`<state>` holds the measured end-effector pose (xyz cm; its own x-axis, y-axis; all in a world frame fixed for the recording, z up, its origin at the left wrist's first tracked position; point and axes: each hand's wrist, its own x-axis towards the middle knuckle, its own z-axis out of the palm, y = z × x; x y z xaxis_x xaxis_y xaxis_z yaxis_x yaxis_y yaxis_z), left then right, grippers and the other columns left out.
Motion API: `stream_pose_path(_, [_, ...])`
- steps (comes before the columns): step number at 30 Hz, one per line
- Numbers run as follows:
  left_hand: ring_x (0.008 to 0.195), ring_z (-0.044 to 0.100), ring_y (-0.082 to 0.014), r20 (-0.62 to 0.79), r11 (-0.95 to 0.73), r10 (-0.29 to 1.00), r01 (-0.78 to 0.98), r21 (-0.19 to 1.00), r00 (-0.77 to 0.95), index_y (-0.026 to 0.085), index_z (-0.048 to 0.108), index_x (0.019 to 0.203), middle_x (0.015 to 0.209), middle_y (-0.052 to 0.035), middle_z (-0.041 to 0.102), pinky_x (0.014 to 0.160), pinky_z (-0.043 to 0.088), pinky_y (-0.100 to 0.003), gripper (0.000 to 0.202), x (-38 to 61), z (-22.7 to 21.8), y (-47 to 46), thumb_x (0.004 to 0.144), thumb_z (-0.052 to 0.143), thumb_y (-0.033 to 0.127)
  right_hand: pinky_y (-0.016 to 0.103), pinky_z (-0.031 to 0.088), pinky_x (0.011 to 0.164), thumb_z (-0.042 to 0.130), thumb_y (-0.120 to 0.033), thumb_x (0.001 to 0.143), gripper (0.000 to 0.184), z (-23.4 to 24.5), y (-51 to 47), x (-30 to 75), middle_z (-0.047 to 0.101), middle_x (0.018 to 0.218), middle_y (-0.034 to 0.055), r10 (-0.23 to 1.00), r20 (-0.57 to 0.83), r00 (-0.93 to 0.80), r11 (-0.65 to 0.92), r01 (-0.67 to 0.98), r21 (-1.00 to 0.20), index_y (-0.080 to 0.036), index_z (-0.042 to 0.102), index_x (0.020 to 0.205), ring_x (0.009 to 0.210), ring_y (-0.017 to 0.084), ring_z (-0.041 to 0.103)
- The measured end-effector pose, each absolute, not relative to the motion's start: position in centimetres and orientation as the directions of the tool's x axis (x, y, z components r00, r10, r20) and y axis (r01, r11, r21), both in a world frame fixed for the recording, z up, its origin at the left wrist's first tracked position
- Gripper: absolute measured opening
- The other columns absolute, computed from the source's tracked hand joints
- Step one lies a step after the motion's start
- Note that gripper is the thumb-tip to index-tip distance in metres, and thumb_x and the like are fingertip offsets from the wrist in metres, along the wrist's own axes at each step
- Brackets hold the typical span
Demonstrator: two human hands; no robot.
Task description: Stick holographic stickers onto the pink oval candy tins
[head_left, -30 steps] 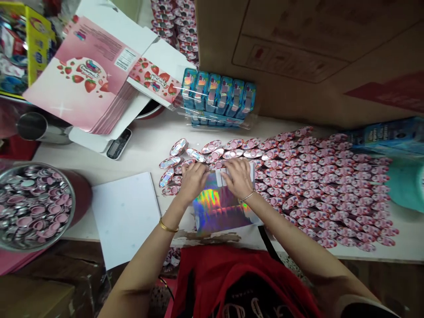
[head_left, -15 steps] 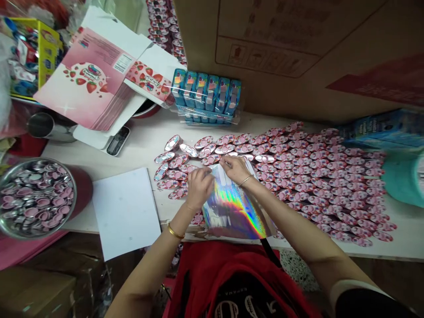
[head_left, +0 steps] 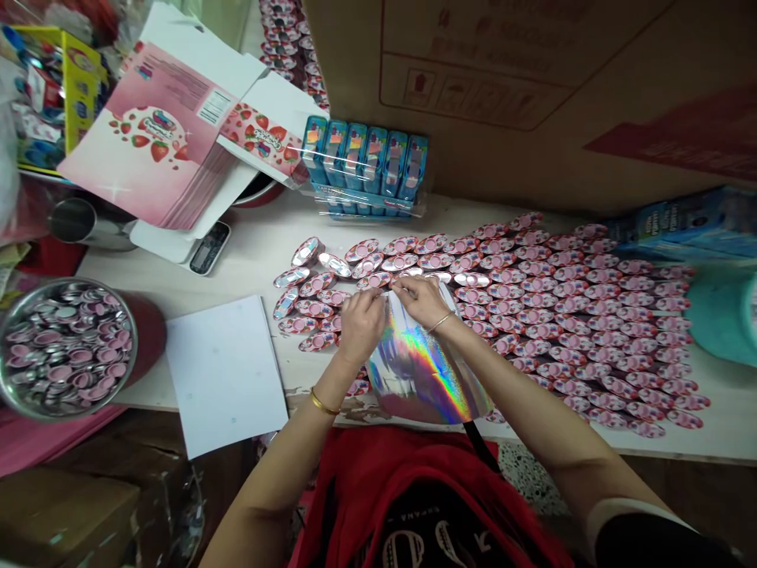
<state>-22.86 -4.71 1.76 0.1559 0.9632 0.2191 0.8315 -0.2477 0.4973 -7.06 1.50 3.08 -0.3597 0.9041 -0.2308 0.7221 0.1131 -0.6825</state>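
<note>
A shiny holographic sheet (head_left: 417, 375) with rainbow reflections lies at the table's front edge, in front of my body. I cannot tell whether it is a single sheet or a flat bag. My left hand (head_left: 362, 323), fingers bent and closed, pinches its upper left corner. Close beside it, my right hand (head_left: 421, 301) has thumb and fingers pressed together at the sheet's top edge. What lies between the fingertips is too small to make out. Many small oval tins (head_left: 532, 304), pink and red with a pale pink cap piece, stand in rows around and beyond the hands.
At left is a metal pot (head_left: 133, 347) full of small pink-and-silver pieces, beside a white paper stack (head_left: 228, 375). Behind are a small scale (head_left: 208, 248), pink strawberry-print cartons (head_left: 147, 142), a clear tray of blue packs (head_left: 367, 170) and a large cardboard box (head_left: 502, 158). A teal tub (head_left: 721, 315) stands right.
My left hand has moved slightly up and right along the sheet's edge, closer to my right hand. The sheet stays nearly in place, and the view has shifted a little.
</note>
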Motion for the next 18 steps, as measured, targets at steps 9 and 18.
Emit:
stream_pose_path(9, [0.097,0.057,-0.0194,0.26,-0.279,0.959,0.566,0.776,0.117,0.02,0.055,0.095,0.101,-0.007,0.063,0.086,0.044,-0.035,0.006,-23.7,5.0,-8.7,0.091,0.052,0.02,0.035,0.028,0.083,0.045,-0.031,0.096,0.029,1.0,2.4,-4.3,0.071,0.088,0.006,0.93,-0.205,-0.305,0.137,0.805,-0.578,-0.02,0.063,0.076,0.091,0.022,0.058])
stream_pose_path(18, [0.086,0.06,-0.0223,0.042,-0.202,0.977,0.86,0.469,0.207,0.017,0.037,0.146,0.091,-0.0068,0.068,0.081,0.041,-0.035,0.054,-21.4,1.7,-2.8,0.093,0.045,0.019,0.035,0.029,0.085,0.044,-0.033,0.095,0.028,2.4,1.5,-3.6,0.07,0.087,0.0058,0.912,-0.183,-0.368,0.19,0.772,-0.607,-0.02,0.061,0.076,0.09,0.021,0.058])
